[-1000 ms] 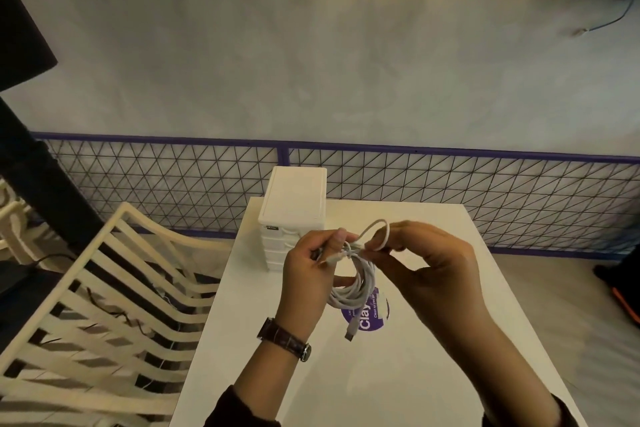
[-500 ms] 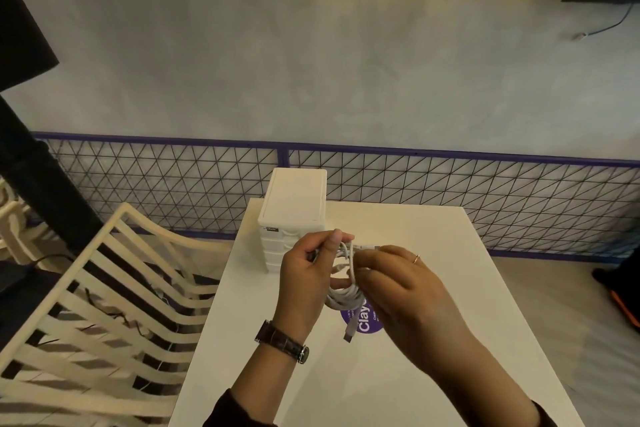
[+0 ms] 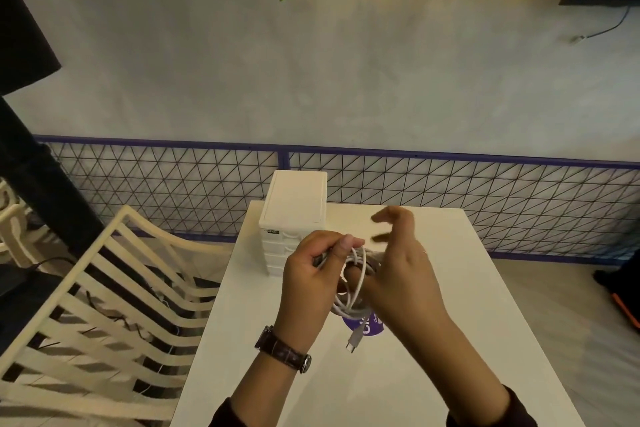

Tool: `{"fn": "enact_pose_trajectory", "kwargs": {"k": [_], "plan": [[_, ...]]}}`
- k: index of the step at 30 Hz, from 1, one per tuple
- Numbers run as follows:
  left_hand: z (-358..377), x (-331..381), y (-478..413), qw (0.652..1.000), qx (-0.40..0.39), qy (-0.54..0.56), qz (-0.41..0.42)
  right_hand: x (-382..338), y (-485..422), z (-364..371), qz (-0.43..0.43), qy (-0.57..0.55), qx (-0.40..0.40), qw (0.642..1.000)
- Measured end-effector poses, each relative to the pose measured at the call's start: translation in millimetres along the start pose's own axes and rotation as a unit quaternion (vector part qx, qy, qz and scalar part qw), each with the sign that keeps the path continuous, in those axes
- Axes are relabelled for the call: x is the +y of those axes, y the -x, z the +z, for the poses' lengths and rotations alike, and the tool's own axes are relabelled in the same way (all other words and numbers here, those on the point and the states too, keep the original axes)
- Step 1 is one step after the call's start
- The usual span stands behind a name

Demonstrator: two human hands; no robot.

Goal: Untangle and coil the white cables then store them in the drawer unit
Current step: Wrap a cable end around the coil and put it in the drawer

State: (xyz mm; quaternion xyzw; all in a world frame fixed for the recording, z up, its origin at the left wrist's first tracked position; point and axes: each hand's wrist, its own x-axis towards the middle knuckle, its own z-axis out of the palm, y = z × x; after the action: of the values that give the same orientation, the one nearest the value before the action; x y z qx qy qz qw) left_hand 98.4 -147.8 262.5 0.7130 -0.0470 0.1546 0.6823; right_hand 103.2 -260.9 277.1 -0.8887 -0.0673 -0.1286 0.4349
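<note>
The bench [image 3: 450,288] carries the drawer unit [image 3: 294,204] at its far edge, drawers apparently closed, so nothing looks stored yet. In front of it the left hand [image 3: 308,281] grasps the white cable [image 3: 358,263], already coiled. The right hand [image 3: 405,277] is just beside it, fingers spread and blurred, seemingly released. One plug [image 3: 352,345] dangles below the coil. Coiling looks nearly done, and stowing is still to come.

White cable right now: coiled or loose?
Coiled. The white cable hangs in several stacked loops gripped at the top by the left hand, with one plug end dangling free below.
</note>
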Motion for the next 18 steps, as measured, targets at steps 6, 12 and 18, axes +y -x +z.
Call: {"fn": "enact_pose_trajectory", "kwargs": {"k": [6, 12, 18], "plan": [[1, -2, 2, 1.0, 0.0, -0.001, 0.001, -3, -16, -7, -0.014, -0.085, -0.143, 0.986], [1, -5, 0, 1.0, -0.003, 0.0, -0.002, 4, -14, 0, 0.052, -0.17, -0.1, 0.979], [3, -4, -1, 1.0, -0.011, 0.012, -0.001, 3, -4, 8, 0.026, -0.191, -0.026, 0.981]]}}
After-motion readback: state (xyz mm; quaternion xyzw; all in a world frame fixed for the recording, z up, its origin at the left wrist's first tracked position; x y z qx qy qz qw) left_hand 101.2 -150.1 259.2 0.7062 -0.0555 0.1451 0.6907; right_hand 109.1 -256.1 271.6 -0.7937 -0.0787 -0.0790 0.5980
